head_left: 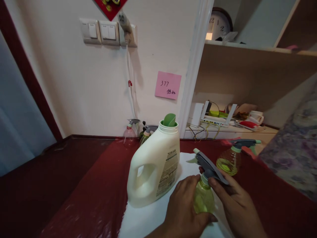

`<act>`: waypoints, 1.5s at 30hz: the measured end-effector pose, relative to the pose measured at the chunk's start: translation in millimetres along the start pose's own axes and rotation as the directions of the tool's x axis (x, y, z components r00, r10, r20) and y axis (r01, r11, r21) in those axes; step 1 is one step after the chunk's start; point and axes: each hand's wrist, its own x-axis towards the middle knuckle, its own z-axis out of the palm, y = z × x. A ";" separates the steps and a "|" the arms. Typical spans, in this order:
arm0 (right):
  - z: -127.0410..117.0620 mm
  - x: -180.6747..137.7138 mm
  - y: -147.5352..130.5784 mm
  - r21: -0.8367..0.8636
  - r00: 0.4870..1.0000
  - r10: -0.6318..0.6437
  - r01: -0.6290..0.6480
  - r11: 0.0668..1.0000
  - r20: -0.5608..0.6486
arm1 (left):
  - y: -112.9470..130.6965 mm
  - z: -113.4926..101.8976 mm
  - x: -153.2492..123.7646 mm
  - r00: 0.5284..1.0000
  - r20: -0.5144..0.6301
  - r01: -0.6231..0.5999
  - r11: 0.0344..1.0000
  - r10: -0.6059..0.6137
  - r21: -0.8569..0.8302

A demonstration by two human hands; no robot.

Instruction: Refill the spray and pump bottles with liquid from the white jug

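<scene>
My left hand (182, 206) is wrapped round the body of a yellow-green spray bottle (204, 198). On its neck sits a grey trigger sprayer head (209, 167) with a pale nozzle, and my right hand (234, 198) grips that head with thumb and fingers. The bottle is upright over a white sheet (143, 221). Just left of my hands stands a big cream detergent jug (153, 165), uncapped, with a green piece (169, 120) sticking out of its mouth. Whether the sprayer head is screwed tight I cannot tell.
Another yellow-green spray bottle (229, 162) stands to the right on the dark red table cover (94, 195). By the wall are a pink spray bottle (129, 134) and a partly hidden one (145, 135). A white router (215, 119) sits on the shelf; floral fabric (294, 142) hangs at right.
</scene>
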 end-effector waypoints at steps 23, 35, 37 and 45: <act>-10.8 -3.2 -5.7 -0.160 0.981 -0.025 0.057 0.986 0.193 | 1.4 0.5 1.5 0.997 0.071 0.041 0.998 -0.044 0.046; -8.8 -7.1 6.8 -0.160 0.976 -0.033 0.068 0.985 0.215 | -5.9 8.5 -0.1 0.996 -0.025 -0.091 0.995 0.090 -0.030; -6.6 -6.3 3.5 -0.120 0.975 -0.040 0.067 0.991 0.219 | -9.0 8.7 -0.1 0.985 -0.047 -0.168 0.985 0.167 -0.029; -17.7 0.6 -8.9 -0.118 0.972 -0.054 0.083 0.990 0.231 | -5.5 6.9 5.4 0.961 -0.176 -0.218 0.976 0.215 -0.001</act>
